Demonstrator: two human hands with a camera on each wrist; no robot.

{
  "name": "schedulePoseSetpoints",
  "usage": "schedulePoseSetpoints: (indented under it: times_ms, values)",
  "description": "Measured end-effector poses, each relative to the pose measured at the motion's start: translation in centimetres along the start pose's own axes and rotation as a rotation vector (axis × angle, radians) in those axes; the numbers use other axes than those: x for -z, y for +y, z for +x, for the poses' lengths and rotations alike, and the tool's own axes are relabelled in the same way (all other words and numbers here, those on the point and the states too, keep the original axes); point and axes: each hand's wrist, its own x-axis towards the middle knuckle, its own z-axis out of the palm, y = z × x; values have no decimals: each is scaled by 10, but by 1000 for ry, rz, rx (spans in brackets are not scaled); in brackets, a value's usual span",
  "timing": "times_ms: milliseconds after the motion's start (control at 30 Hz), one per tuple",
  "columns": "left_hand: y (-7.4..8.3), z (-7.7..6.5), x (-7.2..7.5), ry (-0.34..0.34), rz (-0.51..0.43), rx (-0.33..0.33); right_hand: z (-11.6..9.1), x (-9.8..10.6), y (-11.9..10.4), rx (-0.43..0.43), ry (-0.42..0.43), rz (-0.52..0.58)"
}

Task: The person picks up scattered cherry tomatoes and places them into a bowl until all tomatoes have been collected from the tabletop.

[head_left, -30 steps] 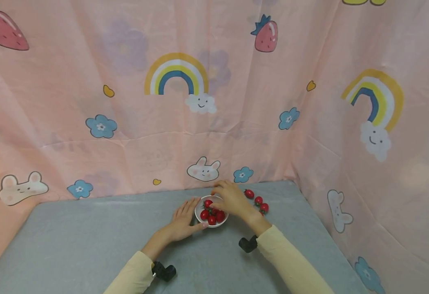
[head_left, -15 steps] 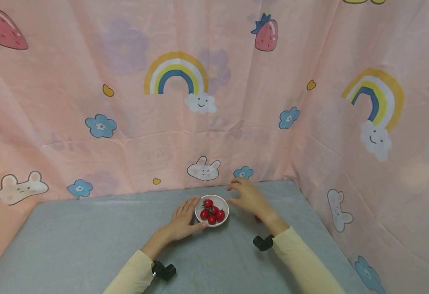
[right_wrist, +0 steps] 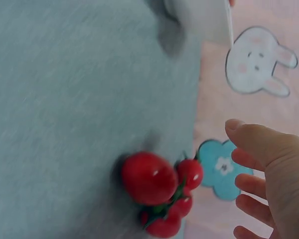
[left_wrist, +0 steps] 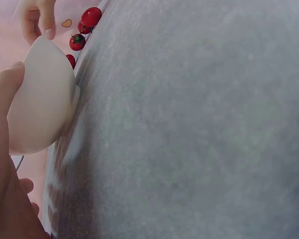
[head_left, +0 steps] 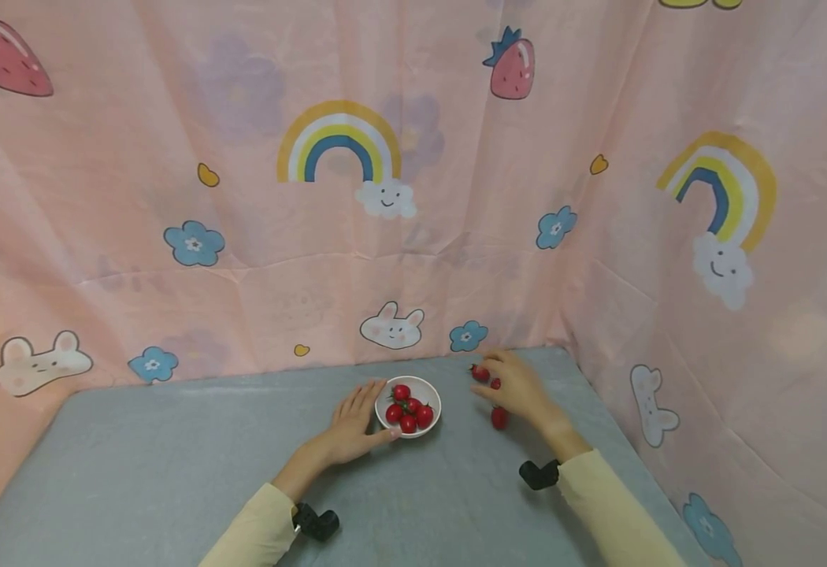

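A small white bowl (head_left: 424, 390) with several red cherry tomatoes (head_left: 394, 413) in it stands towards the back of the table. My left hand (head_left: 352, 431) rests along its left side, fingers stretched out and thumb at the near rim. The left wrist view shows that thumb against the outer wall of the bowl (left_wrist: 42, 99). Right of the bowl, my right hand (head_left: 520, 390) hovers over loose cherry tomatoes (head_left: 499, 417), partly hiding them. In the right wrist view its fingers are apart and bent, holding nothing, beside the cluster of tomatoes (right_wrist: 148, 178).
A grey cloth covers the table (head_left: 172, 472). Pink printed curtains (head_left: 243, 315) rise at the table's back and right edges. A black wrist camera (head_left: 317, 523) sits at the left cuff and another wrist camera (head_left: 539, 475) at the right cuff.
My right hand has drawn back from over the bowl and moved right to the loose tomatoes. My left hand and the bowl have stayed in place.
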Motion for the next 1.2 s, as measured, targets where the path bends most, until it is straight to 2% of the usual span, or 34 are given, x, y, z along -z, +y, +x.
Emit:
schedulePoseSetpoints:
  times_ms: [233, 400, 767, 967, 1200]
  values:
    - [0, 0, 0, -5, 11, 11, -6, -4, 15, -15, 24, -32]
    - [0, 0, 1, -1, 15, 10, -13, -3, 20, -29, 30, -9]
    - [0, -1, 1, 1, 3, 0, -38, 2, 22, -24, -14, 47]
    - [0, -1, 0, 12, -4, -16, -49, 2, 23, -35, -45, 39]
    - [1, -1, 0, 3, 5, 7, -53, -3, 28, -21, -61, 4]
